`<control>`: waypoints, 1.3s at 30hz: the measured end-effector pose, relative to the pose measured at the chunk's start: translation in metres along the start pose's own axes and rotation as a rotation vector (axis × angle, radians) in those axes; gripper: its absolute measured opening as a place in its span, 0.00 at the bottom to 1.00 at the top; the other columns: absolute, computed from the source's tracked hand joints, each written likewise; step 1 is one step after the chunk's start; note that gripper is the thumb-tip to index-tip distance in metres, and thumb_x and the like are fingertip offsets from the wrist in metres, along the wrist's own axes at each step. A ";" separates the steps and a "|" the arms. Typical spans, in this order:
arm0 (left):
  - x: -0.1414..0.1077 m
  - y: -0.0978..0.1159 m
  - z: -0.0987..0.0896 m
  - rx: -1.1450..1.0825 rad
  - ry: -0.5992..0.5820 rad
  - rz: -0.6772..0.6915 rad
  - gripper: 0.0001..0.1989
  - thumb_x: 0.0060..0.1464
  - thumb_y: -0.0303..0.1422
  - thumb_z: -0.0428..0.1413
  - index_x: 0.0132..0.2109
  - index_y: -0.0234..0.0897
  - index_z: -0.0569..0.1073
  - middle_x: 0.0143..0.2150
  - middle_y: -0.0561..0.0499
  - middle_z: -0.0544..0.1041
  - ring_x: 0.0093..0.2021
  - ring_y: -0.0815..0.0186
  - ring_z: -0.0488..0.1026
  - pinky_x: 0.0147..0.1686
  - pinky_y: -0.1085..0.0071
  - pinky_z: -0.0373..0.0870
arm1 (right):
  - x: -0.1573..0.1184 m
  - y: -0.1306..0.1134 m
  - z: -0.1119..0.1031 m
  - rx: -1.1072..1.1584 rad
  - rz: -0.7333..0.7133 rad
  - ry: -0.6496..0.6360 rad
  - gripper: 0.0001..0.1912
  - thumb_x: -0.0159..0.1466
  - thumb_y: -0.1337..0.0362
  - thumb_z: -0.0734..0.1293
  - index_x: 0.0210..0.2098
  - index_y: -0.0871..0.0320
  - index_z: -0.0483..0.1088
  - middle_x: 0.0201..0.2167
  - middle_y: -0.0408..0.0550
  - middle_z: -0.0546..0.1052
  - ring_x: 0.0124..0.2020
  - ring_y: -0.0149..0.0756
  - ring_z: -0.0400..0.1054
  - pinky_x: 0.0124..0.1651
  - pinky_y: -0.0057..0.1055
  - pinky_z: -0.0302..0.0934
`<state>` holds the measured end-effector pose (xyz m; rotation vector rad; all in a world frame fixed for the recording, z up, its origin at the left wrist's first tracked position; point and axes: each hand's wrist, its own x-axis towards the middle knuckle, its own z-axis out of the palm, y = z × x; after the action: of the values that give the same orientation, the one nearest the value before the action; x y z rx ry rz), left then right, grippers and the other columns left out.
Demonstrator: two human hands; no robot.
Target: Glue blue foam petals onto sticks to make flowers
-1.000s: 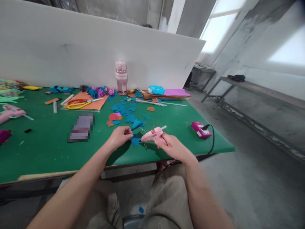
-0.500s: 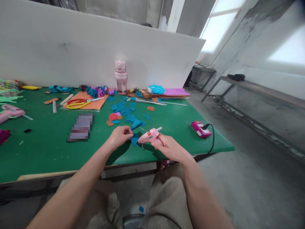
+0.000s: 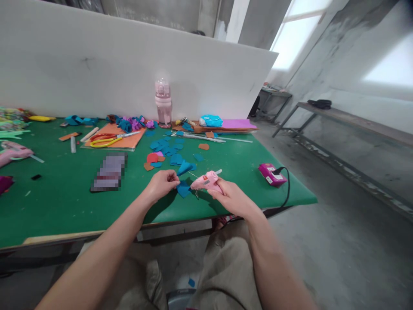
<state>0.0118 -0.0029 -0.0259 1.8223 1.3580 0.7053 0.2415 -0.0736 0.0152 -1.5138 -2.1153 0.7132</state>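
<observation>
My left hand [image 3: 165,184] is closed in a pinch over the table, with a rolled, cone-like blue piece [image 3: 185,167] at its fingertips. A thin pale strand runs from near that piece toward the right. Just below the fingertips is a flat blue piece [image 3: 183,190]; whether the fingers touch it is hard to tell. My right hand [image 3: 231,196] is wrapped around a pink glue gun [image 3: 206,181], its nozzle pointing left beside the flat piece. A clear glue stick [image 3: 218,172] sticks out of the gun's back. Loose blue cut pieces [image 3: 166,147] lie beyond my hands.
On the green table [image 3: 64,206] are a phone [image 3: 110,172], yellow-and-red-handled scissors [image 3: 108,140], a pink bottle [image 3: 163,103] and a second pink glue gun [image 3: 14,153]. A magenta power box [image 3: 272,174] with a black cable sits right. A white board [image 3: 129,64] stands behind.
My right hand has drawn the glue gun slightly right, away from the flat blue piece, which now shows more fully. My left hand has stayed almost still.
</observation>
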 end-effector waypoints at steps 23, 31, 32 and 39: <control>0.000 0.001 0.000 0.030 -0.003 0.001 0.05 0.41 0.34 0.53 0.24 0.37 0.67 0.20 0.55 0.71 0.22 0.68 0.66 0.23 0.74 0.58 | -0.002 -0.002 -0.002 0.025 -0.004 0.014 0.15 0.62 0.58 0.58 0.43 0.60 0.67 0.31 0.49 0.75 0.33 0.36 0.67 0.36 0.29 0.57; 0.000 0.004 0.000 0.040 -0.003 -0.006 0.06 0.41 0.34 0.53 0.24 0.37 0.67 0.19 0.55 0.70 0.23 0.68 0.66 0.23 0.73 0.57 | -0.002 -0.006 -0.001 0.046 -0.018 -0.033 0.17 0.62 0.60 0.58 0.49 0.57 0.65 0.43 0.51 0.73 0.42 0.40 0.67 0.43 0.33 0.58; 0.000 0.003 0.000 0.041 -0.004 -0.006 0.06 0.41 0.34 0.53 0.24 0.37 0.67 0.19 0.55 0.70 0.23 0.68 0.66 0.23 0.73 0.58 | -0.001 -0.006 -0.001 0.047 -0.018 -0.035 0.17 0.62 0.60 0.59 0.49 0.57 0.65 0.45 0.51 0.73 0.43 0.41 0.67 0.44 0.34 0.58; 0.000 0.003 -0.001 0.030 -0.004 -0.012 0.05 0.41 0.34 0.53 0.24 0.37 0.67 0.19 0.55 0.70 0.23 0.68 0.66 0.24 0.73 0.58 | -0.001 -0.005 -0.002 0.030 -0.018 -0.039 0.18 0.62 0.59 0.59 0.50 0.57 0.65 0.46 0.52 0.72 0.44 0.42 0.67 0.45 0.35 0.58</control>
<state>0.0132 -0.0032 -0.0229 1.8371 1.3825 0.6773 0.2393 -0.0753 0.0194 -1.4750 -2.1348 0.7705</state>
